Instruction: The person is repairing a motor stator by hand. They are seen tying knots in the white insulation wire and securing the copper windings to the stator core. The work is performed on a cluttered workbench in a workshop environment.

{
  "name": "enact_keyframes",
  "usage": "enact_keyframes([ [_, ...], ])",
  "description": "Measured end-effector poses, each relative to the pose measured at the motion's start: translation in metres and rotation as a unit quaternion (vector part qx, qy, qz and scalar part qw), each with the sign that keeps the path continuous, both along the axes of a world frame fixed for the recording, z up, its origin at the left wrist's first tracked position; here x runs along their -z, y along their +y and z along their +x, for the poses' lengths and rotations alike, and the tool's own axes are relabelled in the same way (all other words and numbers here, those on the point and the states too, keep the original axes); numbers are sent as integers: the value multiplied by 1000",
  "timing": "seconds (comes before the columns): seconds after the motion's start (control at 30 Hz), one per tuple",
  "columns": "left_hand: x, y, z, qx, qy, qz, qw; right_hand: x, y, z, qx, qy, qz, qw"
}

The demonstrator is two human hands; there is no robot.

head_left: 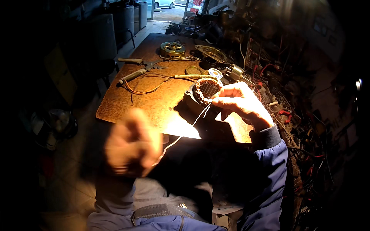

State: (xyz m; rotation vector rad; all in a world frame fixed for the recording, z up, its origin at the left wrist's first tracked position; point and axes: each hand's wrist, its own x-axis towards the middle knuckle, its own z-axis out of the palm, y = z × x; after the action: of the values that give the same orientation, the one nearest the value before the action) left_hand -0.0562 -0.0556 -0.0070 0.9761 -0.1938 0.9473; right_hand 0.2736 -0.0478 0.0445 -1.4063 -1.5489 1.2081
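Note:
A motor stator (189, 101) stands near the table's front edge, its ring of copper windings (201, 101) facing up. My right hand (241, 104) is at its right side, thumb and forefinger pinched on a thin white cord (195, 120) at the rim of the windings. A short loose cord end dangles beside the fingertips. From there the cord slants down to the left, past the table edge, to my left hand (135, 144). That hand is smeared by motion, its fingers curled where the cord runs into it. Orange and yellow lead wires (154, 86) with a sleeve extend left from the stator.
Pliers (144, 68) with pale handles lie on the wooden table (115, 104). A brass-coloured round motor cover (172, 50) and another metal part (212, 53) sit farther back. Near the stator are a small spool (215, 73) and a metal cylinder (235, 72). Tangled wires and tools (285, 115) crowd the right.

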Motion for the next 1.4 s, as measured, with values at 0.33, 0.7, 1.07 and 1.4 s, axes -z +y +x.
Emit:
enact_keyframes([
  [0.33,15,35,91,-233,263,89,932,-3,-16,9,32,-9,1,999],
  [0.7,33,41,103,-338,290,122,887,0,-15,7,21,6,16,1000],
  [1.07,28,44,90,-311,277,153,896,-2,-13,4,19,1,10,1000],
  [1.4,30,37,50,-324,62,53,943,-4,-9,-2,16,-5,1,1000],
])
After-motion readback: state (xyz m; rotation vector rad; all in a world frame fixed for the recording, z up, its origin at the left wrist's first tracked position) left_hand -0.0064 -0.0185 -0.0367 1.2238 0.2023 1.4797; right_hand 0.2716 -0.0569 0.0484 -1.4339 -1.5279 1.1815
